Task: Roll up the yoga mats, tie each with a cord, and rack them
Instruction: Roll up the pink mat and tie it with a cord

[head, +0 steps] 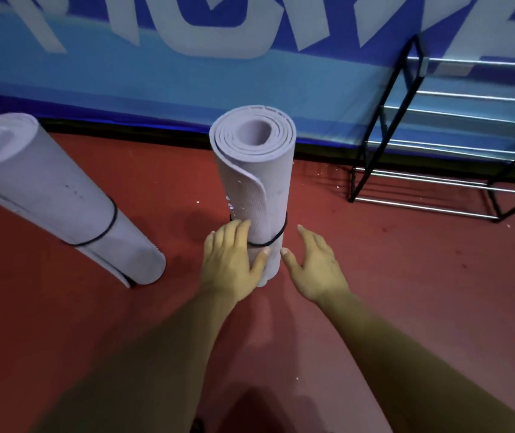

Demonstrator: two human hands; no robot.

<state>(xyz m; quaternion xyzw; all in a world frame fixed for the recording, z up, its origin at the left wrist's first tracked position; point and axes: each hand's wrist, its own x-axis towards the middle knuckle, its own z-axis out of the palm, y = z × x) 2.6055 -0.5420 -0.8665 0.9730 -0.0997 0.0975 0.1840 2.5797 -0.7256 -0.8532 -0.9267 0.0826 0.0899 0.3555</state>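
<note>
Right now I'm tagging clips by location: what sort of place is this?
Likely a gym or sports hall: a red sports floor, a rolled mat, and a metal rack against a blue banner.

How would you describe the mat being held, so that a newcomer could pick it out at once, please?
Below the blue banner, left of the black rack, two rolled lilac mats stand on the red floor, each ringed by a black cord. Yours is the mat nearest the rack, gripped low by the left hand; the other mat stands apart at the left, untouched.
</note>
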